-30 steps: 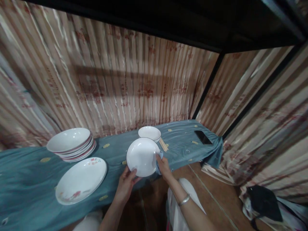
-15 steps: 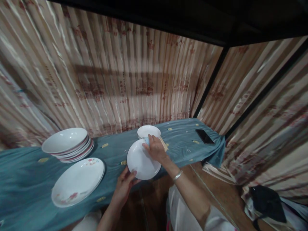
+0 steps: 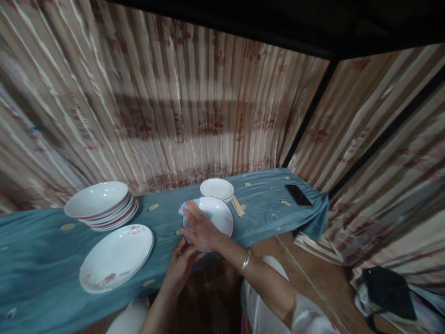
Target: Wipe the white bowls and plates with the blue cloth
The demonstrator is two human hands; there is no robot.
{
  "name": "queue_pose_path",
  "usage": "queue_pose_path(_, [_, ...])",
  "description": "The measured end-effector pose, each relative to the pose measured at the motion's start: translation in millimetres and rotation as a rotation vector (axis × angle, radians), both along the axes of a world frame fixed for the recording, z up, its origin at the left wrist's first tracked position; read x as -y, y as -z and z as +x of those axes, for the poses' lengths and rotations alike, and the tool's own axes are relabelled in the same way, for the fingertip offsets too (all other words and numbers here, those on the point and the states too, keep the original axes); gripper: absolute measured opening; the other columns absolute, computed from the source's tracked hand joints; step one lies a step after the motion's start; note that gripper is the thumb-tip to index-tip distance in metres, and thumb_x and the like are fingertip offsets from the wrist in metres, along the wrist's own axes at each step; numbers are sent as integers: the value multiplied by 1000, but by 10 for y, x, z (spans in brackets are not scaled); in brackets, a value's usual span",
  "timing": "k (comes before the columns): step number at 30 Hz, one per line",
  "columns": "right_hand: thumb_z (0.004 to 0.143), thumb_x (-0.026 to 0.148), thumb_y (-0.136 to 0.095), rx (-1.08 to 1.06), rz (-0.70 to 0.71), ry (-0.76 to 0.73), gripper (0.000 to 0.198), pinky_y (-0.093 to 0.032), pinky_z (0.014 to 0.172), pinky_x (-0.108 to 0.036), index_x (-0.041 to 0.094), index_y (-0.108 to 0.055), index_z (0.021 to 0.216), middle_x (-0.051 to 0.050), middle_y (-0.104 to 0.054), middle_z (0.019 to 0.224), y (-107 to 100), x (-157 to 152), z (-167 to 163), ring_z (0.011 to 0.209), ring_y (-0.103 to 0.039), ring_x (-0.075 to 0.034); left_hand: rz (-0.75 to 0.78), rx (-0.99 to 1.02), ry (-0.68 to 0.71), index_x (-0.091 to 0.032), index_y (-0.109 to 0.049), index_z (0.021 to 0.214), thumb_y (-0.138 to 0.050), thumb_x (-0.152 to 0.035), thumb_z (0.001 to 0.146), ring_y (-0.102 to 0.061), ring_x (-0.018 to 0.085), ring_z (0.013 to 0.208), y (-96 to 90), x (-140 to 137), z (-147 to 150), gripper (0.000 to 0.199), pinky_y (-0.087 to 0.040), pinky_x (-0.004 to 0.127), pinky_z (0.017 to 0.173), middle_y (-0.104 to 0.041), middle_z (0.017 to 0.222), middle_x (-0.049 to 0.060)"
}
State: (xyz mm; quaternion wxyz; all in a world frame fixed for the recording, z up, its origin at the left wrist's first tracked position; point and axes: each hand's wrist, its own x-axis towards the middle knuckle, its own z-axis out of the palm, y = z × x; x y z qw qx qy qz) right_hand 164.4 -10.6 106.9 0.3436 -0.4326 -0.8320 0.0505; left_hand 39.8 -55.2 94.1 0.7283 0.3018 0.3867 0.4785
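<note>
Left hand (image 3: 182, 260) is pinching the white plate (image 3: 221, 217) near its close edge, right hand (image 3: 201, 228) kinda pressing a blue cloth (image 3: 184, 207) onto its far-left rim.

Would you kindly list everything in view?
tablecloth: 1, teal, under dishes
held plate: 1, white, dark-rimmed, centre
cloth: 1, pale blue, held plate's far edge
bowls: at least 2, white, behind held plate
chopsticks: several, pale, right of bowls
phone: 1, black, tablecloth's right end
stacked dishes: several, white, red-rimmed, far left
flowered plate: at least 1, white, red flowers, near left
curtain: count unclear, beige and red, behind
frame: 1, black, overhead and right
unidentified item: 1, black, lower right
floor: 1, brown, below
bracelet: 1, silver, right forearm
left hand: 1, bare, gripping held plate
right hand: 1, bare, on cloth
</note>
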Motion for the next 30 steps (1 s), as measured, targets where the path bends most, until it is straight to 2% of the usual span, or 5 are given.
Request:
queue_pose_path(8, [102,27,-25,-96,-258,-173,44,-33,114,-31,12,-57,129,-9,-60,133,-108,430,52,136,-41,-13,17,11,-78,-18,-67,81,-85,-23,48,-69,23,87,137,-93,-35,38,-57,37,78,-73,85,3])
queue_pose_path(16, [86,7,-45,29,-152,15,30,-43,103,-38,17,-65,107,-11,-67,117,110,607,523,112,-60,-20,17,-16,-105,-18,-66,109,-84,-17,53,-70,22,84,-51,-116,-117,59,-57,43,85,-75,88,4])
queue_pose_path(22, [84,17,-43,-491,-201,481,36,-49,82,-33,17,-65,112,-6,-71,93,239,489,941,85,-64,-20,-43,1,-185,-18,-62,113,-72,-5,64,-72,24,86,-77,-164,-61,52,-57,45,86,-75,94,6])
queue_pose_path(26, [88,40,-44,-794,-335,402,37,-46,66,-27,16,-71,98,-2,-66,72,184,323,969,68,-59,-17,-46,39,-209,-17,-62,108,-64,-1,69,-72,22,85,-255,-293,128,42,-57,46,87,-74,101,7])
queue_pose_path(30, [82,49,-54,-957,-341,345,52,-39,53,-24,13,-63,119,4,-57,59,72,151,916,55,-48,-13,-23,36,-184,-15,-61,101,-62,-1,70,-72,22,81,-484,-491,386,34,-57,47,89,-72,104,10])
